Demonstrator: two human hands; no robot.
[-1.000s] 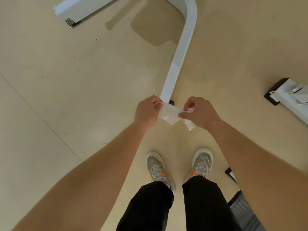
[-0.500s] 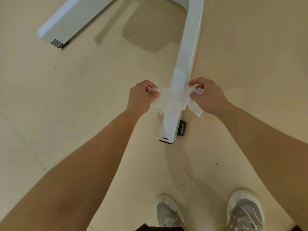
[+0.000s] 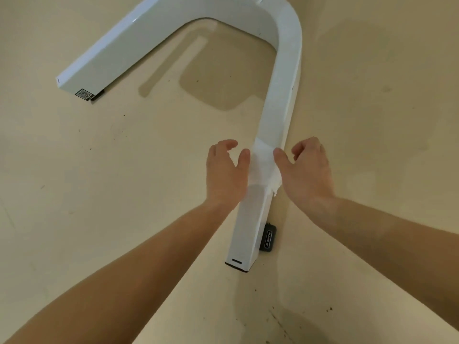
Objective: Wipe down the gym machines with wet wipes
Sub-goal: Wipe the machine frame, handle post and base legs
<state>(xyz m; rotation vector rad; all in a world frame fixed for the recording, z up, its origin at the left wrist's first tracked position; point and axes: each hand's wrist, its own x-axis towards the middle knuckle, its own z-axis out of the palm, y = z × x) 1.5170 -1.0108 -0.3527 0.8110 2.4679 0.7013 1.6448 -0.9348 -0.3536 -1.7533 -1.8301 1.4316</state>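
On the nearer leg of the white U-shaped machine base [image 3: 278, 95], which lies on the beige floor [image 3: 99, 194], a wet wipe [image 3: 263, 167] is draped across the top of the bar. The left hand [image 3: 227, 172] and right hand [image 3: 308, 170] flank it, apart, with fingers loosely curved and gripping nothing, each thumb touching an edge of the wipe. A black foot pad [image 3: 268, 240] sits beside that leg's end, and a code sticker [image 3: 84, 93] marks the other leg.

White frame [image 3: 280, 95] cut by top edge; label [image 3: 84, 93] unreadable; wet wipe's [image 3: 263, 165] sides hidden behind left hand [image 3: 223, 175] and right hand [image 3: 310, 170].
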